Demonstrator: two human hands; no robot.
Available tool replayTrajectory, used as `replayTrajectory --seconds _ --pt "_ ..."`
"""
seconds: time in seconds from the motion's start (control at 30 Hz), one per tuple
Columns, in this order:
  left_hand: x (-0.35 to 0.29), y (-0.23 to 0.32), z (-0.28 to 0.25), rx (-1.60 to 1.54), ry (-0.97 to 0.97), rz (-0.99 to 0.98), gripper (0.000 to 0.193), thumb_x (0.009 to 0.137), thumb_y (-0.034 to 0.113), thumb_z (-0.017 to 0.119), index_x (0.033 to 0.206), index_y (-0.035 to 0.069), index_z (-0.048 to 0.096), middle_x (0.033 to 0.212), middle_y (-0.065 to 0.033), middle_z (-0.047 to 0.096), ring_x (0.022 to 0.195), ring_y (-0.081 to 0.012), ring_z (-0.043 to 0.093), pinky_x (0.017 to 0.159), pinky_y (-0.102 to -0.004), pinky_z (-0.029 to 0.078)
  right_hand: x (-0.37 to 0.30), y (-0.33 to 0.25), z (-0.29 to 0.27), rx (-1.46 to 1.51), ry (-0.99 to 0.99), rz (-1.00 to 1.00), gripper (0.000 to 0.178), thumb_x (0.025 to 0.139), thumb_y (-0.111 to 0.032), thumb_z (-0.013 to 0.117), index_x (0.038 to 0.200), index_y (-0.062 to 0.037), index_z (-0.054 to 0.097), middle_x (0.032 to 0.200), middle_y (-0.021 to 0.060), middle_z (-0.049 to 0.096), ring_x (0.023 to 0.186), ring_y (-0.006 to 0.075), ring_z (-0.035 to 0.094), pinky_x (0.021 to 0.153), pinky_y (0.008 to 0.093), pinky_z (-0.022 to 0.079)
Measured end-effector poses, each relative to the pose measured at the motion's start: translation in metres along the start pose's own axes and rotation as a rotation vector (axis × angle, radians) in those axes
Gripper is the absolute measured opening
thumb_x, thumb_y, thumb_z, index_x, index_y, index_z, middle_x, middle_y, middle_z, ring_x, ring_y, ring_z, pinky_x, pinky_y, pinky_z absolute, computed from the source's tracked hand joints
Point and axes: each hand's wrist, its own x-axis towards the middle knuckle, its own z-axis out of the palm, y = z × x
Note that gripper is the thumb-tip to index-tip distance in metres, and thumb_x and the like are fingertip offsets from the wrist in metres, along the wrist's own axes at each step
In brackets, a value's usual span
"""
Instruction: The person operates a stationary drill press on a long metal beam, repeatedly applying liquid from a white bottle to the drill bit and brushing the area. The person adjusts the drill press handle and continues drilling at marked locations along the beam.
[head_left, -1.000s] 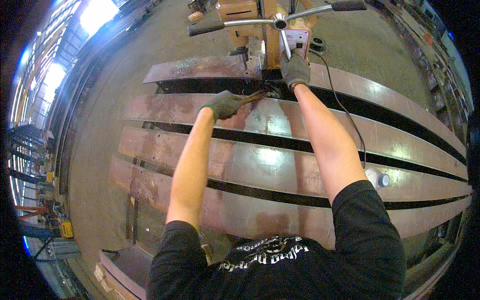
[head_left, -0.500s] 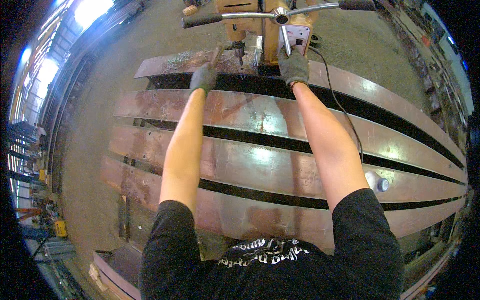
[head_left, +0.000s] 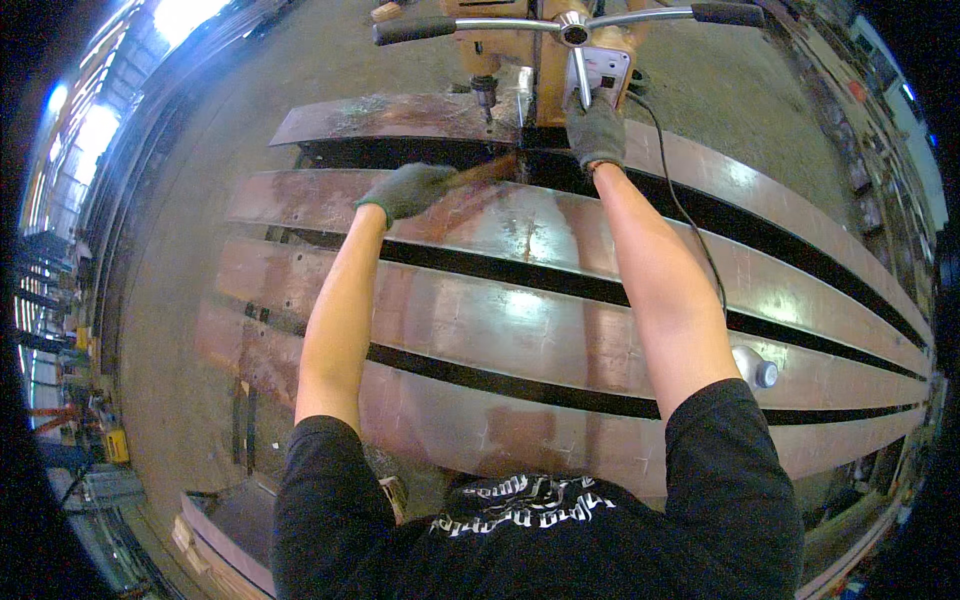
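Note:
Grey work gloves cover both my hands. My left hand (head_left: 410, 192) is closed around a brown wooden-looking brush (head_left: 485, 171), blurred by motion, its far end over the dark gap just in front of the drill. My right hand (head_left: 597, 135) wraps the lower end of one chrome spoke handle (head_left: 582, 75) on the yellow magnetic drill (head_left: 549, 75), beside its pale control panel (head_left: 609, 68). The drill stands on the farthest steel beam (head_left: 400, 117), its chuck and bit (head_left: 485, 97) pointing down, left of its base.
Several rust-brown steel beams (head_left: 465, 300) lie side by side with dark gaps between them. A black cable (head_left: 680, 205) runs from the drill across them. A clear bottle with a blue cap (head_left: 765, 374) lies near my right elbow. Timber blocks (head_left: 195, 545) sit at the lower left.
My left hand has swung toward me with the brush, which now points right instead of away. Most metal shavings left of the drill are gone from the beam. My right hand stays on the spoke handle.

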Motion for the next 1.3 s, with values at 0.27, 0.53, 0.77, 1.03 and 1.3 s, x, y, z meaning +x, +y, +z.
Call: replayTrajectory --seconds 0.27,0.53,0.77,1.03,1.3 --pt "-0.036 0.031 -0.007 -0.602 0.353 -0.538 0.040 0.099 0.030 0.057 0.130 0.007 0.067 0.099 -0.0194 0.076 0.081 -0.0402 0.073 0.070 -0.0489 0.055 0.010 0.019 0.006 -0.053 -0.023 0.000 0.062 0.098 -0.064 0.048 0.130 -0.0124 0.061 0.118 0.0264 0.070 0.105 0.0484 0.069 0.088 0.0588 0.055" --pt "0.060 -0.062 0.022 -0.179 0.541 -0.483 0.035 0.097 0.031 0.051 0.111 0.005 0.070 0.108 -0.0279 0.071 0.105 -0.0480 0.067 0.089 -0.0549 0.053 0.009 0.011 0.012 -0.060 -0.059 -0.036 0.064 0.099 -0.065 0.045 0.133 -0.0111 0.057 0.127 0.0290 0.066 0.107 0.0515 0.067 0.088 0.0607 0.054" --pt "0.065 -0.074 0.038 -0.077 0.686 -0.233 0.040 0.104 0.034 0.048 0.138 0.015 0.060 0.119 -0.0254 0.069 0.109 -0.0467 0.066 0.092 -0.0557 0.052 0.006 0.018 0.006 -0.031 0.071 -0.057 0.054 0.102 -0.054 0.047 0.120 -0.0060 0.064 0.106 0.0316 0.070 0.099 0.0520 0.067 0.086 0.0606 0.052" --pt "0.074 -0.085 0.007 0.286 0.389 -0.414 0.040 0.099 0.015 0.053 0.138 0.020 0.060 0.128 -0.0231 0.067 0.110 -0.0424 0.069 0.093 -0.0493 0.057 0.005 0.015 0.000 -0.049 -0.030 0.006 0.061 0.100 -0.061 0.047 0.131 -0.0112 0.063 0.122 0.0291 0.068 0.111 0.0531 0.064 0.093 0.0604 0.053" --pt "0.107 -0.058 -0.011 0.047 0.576 -0.379 0.041 0.097 0.020 0.056 0.138 0.014 0.059 0.117 -0.0278 0.070 0.109 -0.0432 0.070 0.089 -0.0539 0.057 0.015 0.047 0.005 -0.069 0.084 -0.011 0.056 0.100 -0.058 0.051 0.125 -0.0082 0.061 0.111 0.0305 0.070 0.103 0.0531 0.067 0.089 0.0613 0.054"
